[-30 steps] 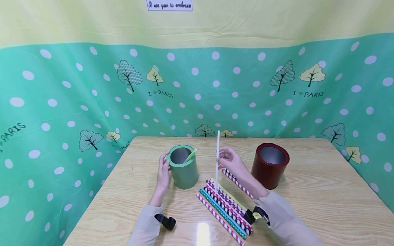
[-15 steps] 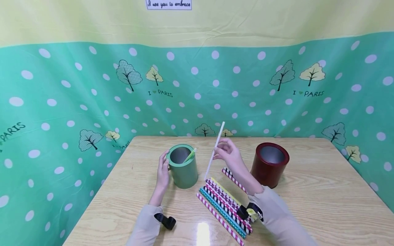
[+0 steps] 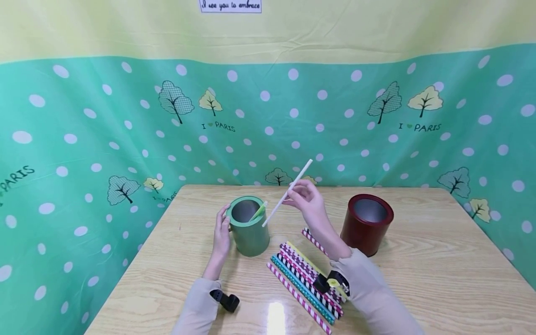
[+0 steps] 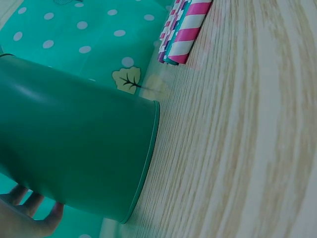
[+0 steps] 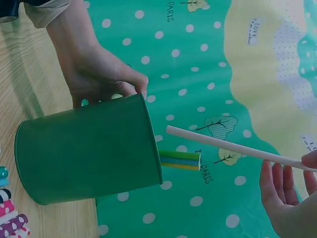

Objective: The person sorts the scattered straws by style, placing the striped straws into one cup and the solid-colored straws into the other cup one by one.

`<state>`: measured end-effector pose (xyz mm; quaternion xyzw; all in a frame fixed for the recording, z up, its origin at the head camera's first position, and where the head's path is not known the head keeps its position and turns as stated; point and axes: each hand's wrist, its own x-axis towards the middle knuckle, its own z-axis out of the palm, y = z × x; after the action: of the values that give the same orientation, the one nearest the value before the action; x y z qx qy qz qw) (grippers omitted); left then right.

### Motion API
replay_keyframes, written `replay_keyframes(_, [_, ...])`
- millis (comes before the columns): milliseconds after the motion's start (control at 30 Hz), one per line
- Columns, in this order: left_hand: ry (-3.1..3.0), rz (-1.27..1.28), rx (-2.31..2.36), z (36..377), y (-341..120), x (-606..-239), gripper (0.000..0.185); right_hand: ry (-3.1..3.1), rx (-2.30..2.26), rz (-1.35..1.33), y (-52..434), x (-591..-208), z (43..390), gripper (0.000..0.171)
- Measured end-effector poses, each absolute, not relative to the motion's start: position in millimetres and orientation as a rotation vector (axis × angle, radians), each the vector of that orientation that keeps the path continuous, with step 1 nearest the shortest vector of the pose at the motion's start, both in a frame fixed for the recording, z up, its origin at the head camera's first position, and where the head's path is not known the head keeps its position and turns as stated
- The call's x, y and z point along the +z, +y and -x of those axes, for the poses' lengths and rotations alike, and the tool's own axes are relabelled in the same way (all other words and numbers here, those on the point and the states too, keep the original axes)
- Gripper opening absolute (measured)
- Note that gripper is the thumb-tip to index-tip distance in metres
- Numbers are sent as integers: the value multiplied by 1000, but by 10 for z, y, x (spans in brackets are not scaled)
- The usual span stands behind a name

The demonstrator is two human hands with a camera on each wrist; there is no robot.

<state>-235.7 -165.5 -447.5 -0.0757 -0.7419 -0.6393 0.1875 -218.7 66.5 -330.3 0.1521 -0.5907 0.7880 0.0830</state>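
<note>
A green can (image 3: 251, 239) stands upright on the table, with green, blue and yellow straws (image 5: 181, 159) leaning out of its mouth. My left hand (image 3: 222, 232) holds the can at its left side, fingertips by the rim; part of its grip is hidden in the head view. My right hand (image 3: 307, 200) pinches a plain white paper straw (image 3: 278, 204) between thumb and fingers. The straw slants, its lower end close to the can's right side in the head view. In the right wrist view that end (image 5: 171, 130) points at the can's mouth, apart from it.
Several patterned paper straws (image 3: 301, 293) lie side by side in front of the right forearm. More striped straws (image 3: 311, 237) lie beyond them, partly under that arm. A dark red can (image 3: 366, 228) stands on the wooden table (image 3: 435, 260) to the right. A green dotted cloth (image 3: 251, 153) hangs behind.
The right hand has lifted the white straw off the row of straws and carried it up and left towards the green can, tilting it from upright to slanted. The left hand has stayed put.
</note>
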Motion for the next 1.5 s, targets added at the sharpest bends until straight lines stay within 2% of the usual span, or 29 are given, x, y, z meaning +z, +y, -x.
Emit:
replay_keyframes(67, [-2093, 217, -1800, 2358, -1656, -4475, 43, -1690, 2365, -528, 660, -3317, 2188, 26])
replay_keyframes(100, [-2095, 218, -1800, 2358, -1657, -4476, 43, -1641, 2375, -580, 657, -3530, 2378, 24])
replay_keyframes(233, [-2096, 218, -1808, 2357, -1658, -4475, 43, -1571, 2358, -652, 643, -3908, 2730, 22])
replay_keyframes(300, [-2094, 216, -1811, 2355, -1659, -4473, 43, -1575, 2320, -669, 624, -4155, 2964, 27])
replay_keyframes(467, [-2082, 212, -1822, 2354, -1656, -4467, 42, -1605, 2239, -715, 545, -4136, 2918, 28])
replay_keyframes(667, [-2082, 198, -1807, 2355, -1654, -4471, 42, -1710, 2228, -594, 408, -3549, 2374, 23])
replay_keyframes(800, [-2090, 194, -1815, 2357, -1659, -4470, 42, -1798, 2255, -503, 345, -3379, 2243, 21])
replay_keyframes(1167, [-2125, 165, -1855, 2218, -1602, -4234, 40, -2006, 2166, -409, 415, -3510, 2265, 26])
replay_keyframes(1500, [-2086, 174, -1832, 2362, -1657, -4445, 42, -2389, 1975, -416, 650, -3746, 2221, 26])
